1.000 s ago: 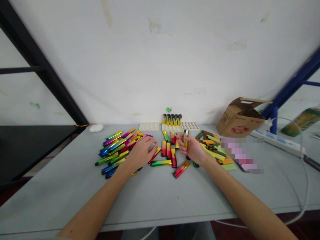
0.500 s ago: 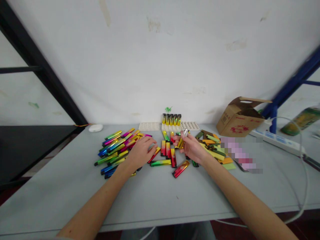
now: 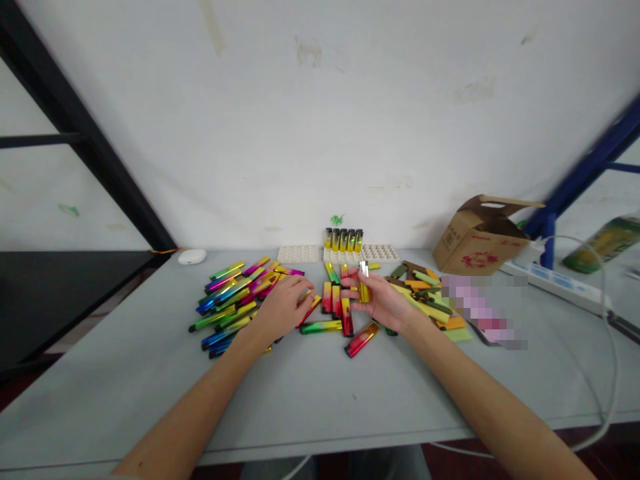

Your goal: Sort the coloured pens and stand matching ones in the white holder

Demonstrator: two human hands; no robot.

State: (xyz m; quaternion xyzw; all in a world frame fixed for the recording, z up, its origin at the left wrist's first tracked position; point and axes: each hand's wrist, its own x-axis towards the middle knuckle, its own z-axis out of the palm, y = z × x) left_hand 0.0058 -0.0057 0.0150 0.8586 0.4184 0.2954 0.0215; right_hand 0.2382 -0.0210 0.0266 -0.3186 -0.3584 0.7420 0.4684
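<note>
In my right hand point(image 3: 383, 300) a gold lighter point(image 3: 365, 287) stands nearly upright, its silver metal top pointing up. Thumb and fingers are closed about its body. My left hand point(image 3: 285, 303) is curled at the right side of a pile of shiny coloured lighters point(image 3: 227, 300). A lighter, partly hidden, shows between its thumb and fingertips. Between the hands lie loose red-and-yellow lighters point(image 3: 327, 298) and a green one point(image 3: 321, 327). Nearer me rests a red-and-gold lighter point(image 3: 361, 341).
Several lighters point(image 3: 343, 240) stand in a row in a white holder point(image 3: 342, 256) by the wall, with white perforated trays point(image 3: 299, 253) beside it. To the right are yellow and olive flat pieces point(image 3: 433, 308), an open carton point(image 3: 480, 250) and a power strip point(image 3: 555, 280). A white case point(image 3: 192, 257) sits back left.
My right hand has turned the gold lighter from a slant to nearly upright and shifted it slightly left. My left hand has barely moved, its fingers adjusting slightly.
</note>
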